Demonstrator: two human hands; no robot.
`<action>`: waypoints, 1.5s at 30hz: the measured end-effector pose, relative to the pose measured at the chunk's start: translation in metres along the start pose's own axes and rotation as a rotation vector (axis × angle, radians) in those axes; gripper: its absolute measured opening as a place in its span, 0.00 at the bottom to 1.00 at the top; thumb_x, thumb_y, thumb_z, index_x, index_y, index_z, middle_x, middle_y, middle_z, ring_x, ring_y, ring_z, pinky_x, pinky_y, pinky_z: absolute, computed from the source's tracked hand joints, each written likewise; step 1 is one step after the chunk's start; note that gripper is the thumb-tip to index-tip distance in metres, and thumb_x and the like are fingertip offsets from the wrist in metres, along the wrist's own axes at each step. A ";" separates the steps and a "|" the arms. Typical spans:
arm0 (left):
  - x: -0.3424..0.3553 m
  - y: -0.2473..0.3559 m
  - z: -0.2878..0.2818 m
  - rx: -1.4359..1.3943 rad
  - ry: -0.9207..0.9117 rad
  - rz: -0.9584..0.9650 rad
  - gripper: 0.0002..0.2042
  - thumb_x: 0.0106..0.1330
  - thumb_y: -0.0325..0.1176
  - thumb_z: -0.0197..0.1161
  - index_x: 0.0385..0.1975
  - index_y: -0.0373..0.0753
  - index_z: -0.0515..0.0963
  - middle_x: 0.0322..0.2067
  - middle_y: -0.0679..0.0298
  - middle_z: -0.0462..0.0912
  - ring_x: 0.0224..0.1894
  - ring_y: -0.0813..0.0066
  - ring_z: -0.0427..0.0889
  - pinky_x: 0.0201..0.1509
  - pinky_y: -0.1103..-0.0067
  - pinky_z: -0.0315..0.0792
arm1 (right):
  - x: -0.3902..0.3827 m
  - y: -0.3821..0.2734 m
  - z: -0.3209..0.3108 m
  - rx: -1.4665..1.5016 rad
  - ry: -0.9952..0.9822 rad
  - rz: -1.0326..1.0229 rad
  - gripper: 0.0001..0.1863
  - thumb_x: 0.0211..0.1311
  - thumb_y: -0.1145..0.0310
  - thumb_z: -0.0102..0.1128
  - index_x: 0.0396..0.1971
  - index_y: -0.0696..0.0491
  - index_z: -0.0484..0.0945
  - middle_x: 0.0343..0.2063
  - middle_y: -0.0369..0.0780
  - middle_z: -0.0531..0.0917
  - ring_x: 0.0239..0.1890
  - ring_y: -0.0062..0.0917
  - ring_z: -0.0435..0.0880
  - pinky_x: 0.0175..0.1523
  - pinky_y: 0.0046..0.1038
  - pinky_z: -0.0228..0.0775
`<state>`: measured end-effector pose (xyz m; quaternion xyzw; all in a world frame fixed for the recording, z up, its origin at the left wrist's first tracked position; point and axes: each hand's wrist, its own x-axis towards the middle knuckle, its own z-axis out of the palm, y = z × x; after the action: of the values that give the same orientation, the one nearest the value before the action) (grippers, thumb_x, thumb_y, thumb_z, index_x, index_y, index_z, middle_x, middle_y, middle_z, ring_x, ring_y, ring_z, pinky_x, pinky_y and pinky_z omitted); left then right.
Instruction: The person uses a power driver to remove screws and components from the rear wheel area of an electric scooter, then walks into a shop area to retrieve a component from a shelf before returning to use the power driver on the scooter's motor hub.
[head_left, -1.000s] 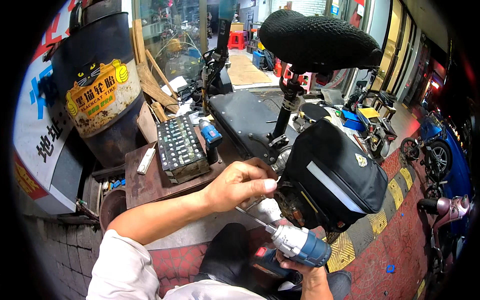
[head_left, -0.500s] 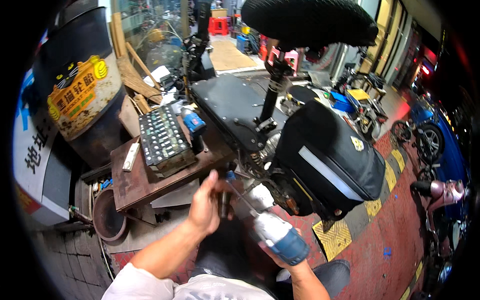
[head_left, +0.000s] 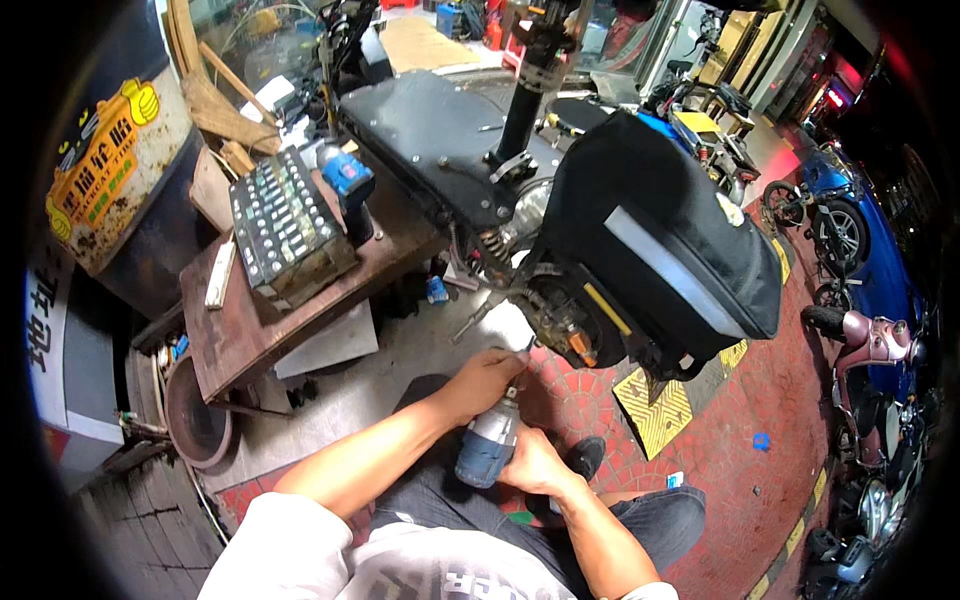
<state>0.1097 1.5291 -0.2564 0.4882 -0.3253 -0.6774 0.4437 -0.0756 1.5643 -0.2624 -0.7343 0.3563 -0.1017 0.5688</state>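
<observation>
A blue-grey power driver is held low centre, its tip aimed at the scooter's rear wheel hub. Its front is clasped by the left hand, fingers curled; its grip is wrapped by the right hand. A black bag sits above the hub; a rusty bench stands left.

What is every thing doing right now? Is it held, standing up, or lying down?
Left hand: wrapped round the front of the power tool.
Right hand: gripping the tool's handle.
Power tool: held in both hands, nose pointing up at the scooter.
Scooter: standing, black bag hanging at its rear, closed.
Battery pack: lying flat on the wooden bench, cells showing.
Blue drill: resting on the bench, nobody holding it.
</observation>
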 end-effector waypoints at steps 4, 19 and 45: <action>0.010 -0.023 0.001 0.235 -0.070 0.089 0.18 0.79 0.45 0.60 0.29 0.38 0.82 0.27 0.69 0.79 0.30 0.81 0.75 0.34 0.77 0.70 | -0.007 0.020 0.018 -0.060 0.133 0.089 0.35 0.49 0.63 0.78 0.58 0.56 0.74 0.45 0.53 0.88 0.52 0.48 0.89 0.58 0.42 0.78; 0.051 0.014 0.024 0.223 -0.108 -0.115 0.14 0.75 0.37 0.62 0.43 0.32 0.88 0.41 0.61 0.89 0.44 0.75 0.83 0.52 0.76 0.75 | 0.010 0.064 0.019 0.080 0.324 -0.049 0.34 0.47 0.72 0.71 0.56 0.63 0.70 0.45 0.61 0.84 0.53 0.58 0.84 0.55 0.47 0.77; 0.047 0.018 0.023 0.222 0.087 -0.117 0.14 0.65 0.30 0.59 0.50 0.36 0.78 0.43 0.49 0.86 0.33 0.69 0.82 0.38 0.74 0.78 | 0.004 0.064 0.003 0.173 0.250 -0.003 0.29 0.52 0.78 0.65 0.56 0.61 0.67 0.39 0.58 0.87 0.46 0.55 0.88 0.51 0.50 0.80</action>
<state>0.0866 1.4793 -0.2512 0.5813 -0.3497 -0.6403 0.3603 -0.0975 1.5580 -0.3223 -0.6648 0.4131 -0.2237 0.5809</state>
